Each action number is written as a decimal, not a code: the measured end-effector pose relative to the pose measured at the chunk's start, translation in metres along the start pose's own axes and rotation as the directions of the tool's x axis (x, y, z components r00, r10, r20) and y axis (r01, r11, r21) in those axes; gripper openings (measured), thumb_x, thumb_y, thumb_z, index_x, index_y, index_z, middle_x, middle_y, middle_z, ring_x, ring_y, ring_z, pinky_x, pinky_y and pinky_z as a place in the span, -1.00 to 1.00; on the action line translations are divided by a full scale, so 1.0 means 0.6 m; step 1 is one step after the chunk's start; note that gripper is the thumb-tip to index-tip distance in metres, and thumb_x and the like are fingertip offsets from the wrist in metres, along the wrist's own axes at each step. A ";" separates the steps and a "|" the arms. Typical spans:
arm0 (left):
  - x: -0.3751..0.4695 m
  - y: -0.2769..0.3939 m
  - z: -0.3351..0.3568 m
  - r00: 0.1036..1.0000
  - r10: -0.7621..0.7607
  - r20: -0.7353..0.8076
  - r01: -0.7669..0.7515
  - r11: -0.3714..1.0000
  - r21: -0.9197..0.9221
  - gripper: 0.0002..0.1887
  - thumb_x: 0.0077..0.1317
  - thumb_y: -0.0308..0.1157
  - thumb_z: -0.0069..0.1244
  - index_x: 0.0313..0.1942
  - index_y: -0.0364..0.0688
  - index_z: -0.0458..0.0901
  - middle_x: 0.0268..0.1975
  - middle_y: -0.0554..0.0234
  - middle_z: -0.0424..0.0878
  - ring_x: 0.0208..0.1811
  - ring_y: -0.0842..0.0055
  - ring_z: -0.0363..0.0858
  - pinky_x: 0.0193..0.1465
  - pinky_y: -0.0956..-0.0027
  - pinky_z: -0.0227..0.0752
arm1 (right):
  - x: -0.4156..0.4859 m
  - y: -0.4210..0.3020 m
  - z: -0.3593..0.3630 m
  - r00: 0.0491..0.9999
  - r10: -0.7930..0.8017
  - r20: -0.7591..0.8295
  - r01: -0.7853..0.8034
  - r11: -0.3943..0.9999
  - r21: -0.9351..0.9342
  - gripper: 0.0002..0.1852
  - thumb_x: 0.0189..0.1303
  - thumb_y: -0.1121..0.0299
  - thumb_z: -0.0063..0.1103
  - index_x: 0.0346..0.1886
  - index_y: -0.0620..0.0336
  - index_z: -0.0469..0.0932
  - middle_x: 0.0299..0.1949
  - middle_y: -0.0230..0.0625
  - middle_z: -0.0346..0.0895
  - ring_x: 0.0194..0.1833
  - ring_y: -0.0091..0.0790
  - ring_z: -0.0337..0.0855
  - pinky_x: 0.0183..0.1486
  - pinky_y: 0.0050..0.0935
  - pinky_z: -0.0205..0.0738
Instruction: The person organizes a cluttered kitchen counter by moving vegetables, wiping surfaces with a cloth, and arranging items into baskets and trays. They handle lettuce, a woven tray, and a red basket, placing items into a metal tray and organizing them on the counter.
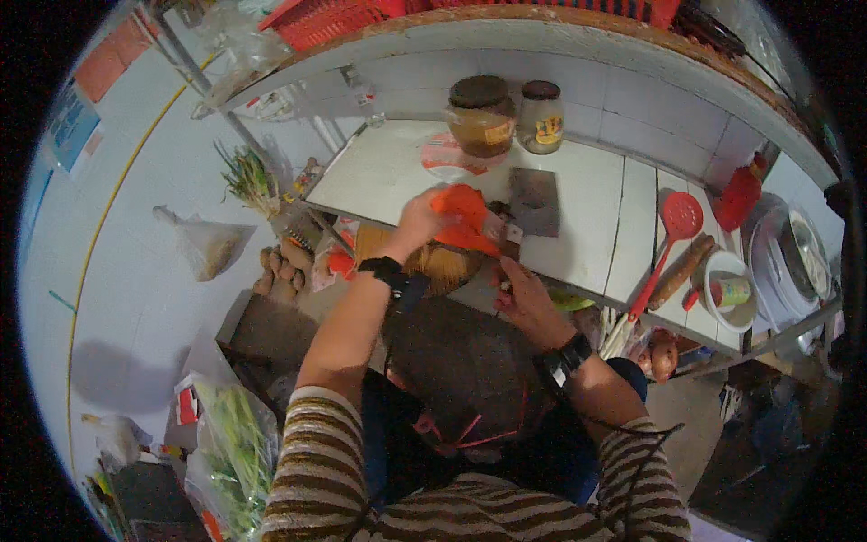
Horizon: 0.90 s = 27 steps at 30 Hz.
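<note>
My left hand [421, 220] grips a bright orange-red, limp bag or cloth [467, 217] above the front edge of the white tabletop. My right hand [525, 295] is at its lower right corner, fingers curled; blur hides whether they pinch it. Below the orange piece shows a tan, grained, wooden-looking surface [443, 267], partly covered. Just behind lies a flat dark grey rectangular plate [535, 202], with small dark things [501, 210] beside it. Both wrists wear black bands. A dark brown item with pink cords [467, 366] fills the space between my forearms; I cannot tell what it is.
Two lidded jars [481, 118] stand at the back of the tabletop [582, 230]. Rightward lie a red slotted spoon [681, 217], a brown rod [684, 271] and a white bowl [729, 288]. A shelf edge [542, 34] overhangs. Bagged greens [234, 440] stand at lower left.
</note>
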<state>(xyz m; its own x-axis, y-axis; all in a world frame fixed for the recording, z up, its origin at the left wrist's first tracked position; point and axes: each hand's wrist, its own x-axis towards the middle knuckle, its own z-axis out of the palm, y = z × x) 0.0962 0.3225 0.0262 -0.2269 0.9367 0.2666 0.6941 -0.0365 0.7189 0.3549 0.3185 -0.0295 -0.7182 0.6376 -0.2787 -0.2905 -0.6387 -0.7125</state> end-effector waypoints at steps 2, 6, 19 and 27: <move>0.000 -0.028 -0.050 0.977 -0.009 -0.213 0.018 0.999 0.044 -0.56 0.11 -0.25 0.29 -0.07 -0.31 0.60 -0.15 0.10 0.70 -0.15 0.45 0.65 -0.04 0.35 0.50 | -0.004 -0.003 -0.009 0.996 -0.018 -0.085 0.018 1.000 -0.001 -0.73 0.37 0.08 0.07 -0.13 0.05 0.45 -0.33 -0.39 0.45 -0.53 -0.56 0.30 -0.40 -0.43 0.33; 0.015 -0.078 -0.155 0.853 -0.153 -0.500 0.116 0.988 -0.104 -0.53 0.13 -0.29 0.27 0.00 -0.29 0.53 -0.14 0.03 0.70 -0.13 0.32 0.68 -0.05 0.34 0.53 | -0.007 -0.017 -0.017 0.982 -0.075 -0.171 0.084 0.995 0.046 -0.76 0.39 0.11 0.03 -0.15 0.06 0.44 -0.38 -0.37 0.45 -0.56 -0.53 0.29 -0.45 -0.42 0.33; 0.100 -0.188 -0.132 0.913 -0.292 0.284 0.038 0.755 0.655 -0.11 0.19 0.22 0.01 0.44 0.03 0.10 0.55 0.15 -0.32 0.55 0.07 -0.30 0.46 -0.23 -0.15 | 0.004 -0.043 0.011 0.975 -0.006 -0.221 -0.106 0.865 -0.490 -0.57 0.37 0.05 0.07 0.06 0.21 0.39 -0.13 -0.21 0.57 -0.36 -0.38 0.61 -0.35 -0.39 0.54; 0.204 -0.436 -0.225 0.964 -0.226 0.141 -0.003 0.521 0.854 -0.11 0.27 0.36 -0.25 0.47 0.10 -0.08 0.51 0.09 -0.05 0.53 -0.03 -0.20 0.46 -0.21 -0.13 | 0.011 -0.040 0.040 0.932 -0.039 -0.360 -0.110 0.916 -0.386 -0.42 0.35 -0.07 0.04 0.17 0.24 0.34 -0.23 -0.15 0.58 -0.56 -0.40 0.58 -0.49 -0.38 0.55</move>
<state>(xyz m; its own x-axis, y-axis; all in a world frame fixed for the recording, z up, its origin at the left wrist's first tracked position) -0.2050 0.3995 -0.0425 -0.2794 0.9602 0.0035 0.9454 0.2757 -0.1740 0.3420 0.3275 0.0009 -0.4308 0.7745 -0.4633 0.0568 -0.4891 -0.8704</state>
